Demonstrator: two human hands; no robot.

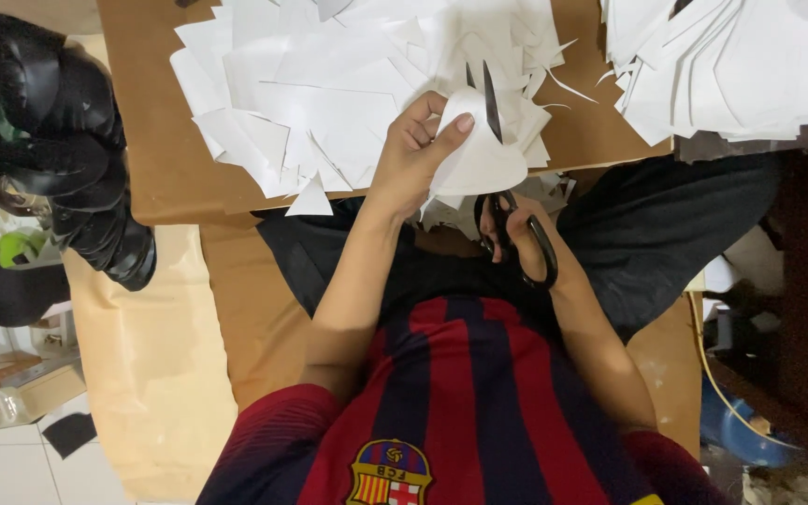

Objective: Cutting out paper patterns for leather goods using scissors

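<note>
My left hand pinches a white rounded paper piece between thumb and fingers, just over the near edge of a brown board. My right hand is mostly hidden under the paper and grips black-handled scissors. The scissor blades stick up through the paper, slightly apart. I wear a red and dark blue striped shirt and dark trousers.
A heap of white paper offcuts covers the brown board. A second stack of cut white sheets lies at the top right. A black padded object hangs at the left. Tan cloth covers the seat below.
</note>
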